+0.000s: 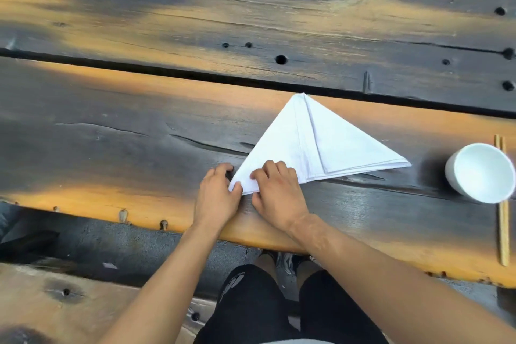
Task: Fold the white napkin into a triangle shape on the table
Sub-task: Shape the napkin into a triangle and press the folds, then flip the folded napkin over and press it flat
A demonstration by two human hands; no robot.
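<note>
Pinching near-left corner of white napkin [282, 145]: left hand [216, 195], grip closed on cloth tip between thumb and fingers. Right hand [277, 195] beside it, fingers curled, pressing down on same corner; whether it pinches cloth, cannot tell. Napkin lies flat on dark wooden table [111, 134], folded into triangle, apex pointing away, layered edges at right tip. White bowl [481, 173] at right, well apart from napkin, tilted, seemingly empty. Chopsticks [504, 232] partly under bowl.
</note>
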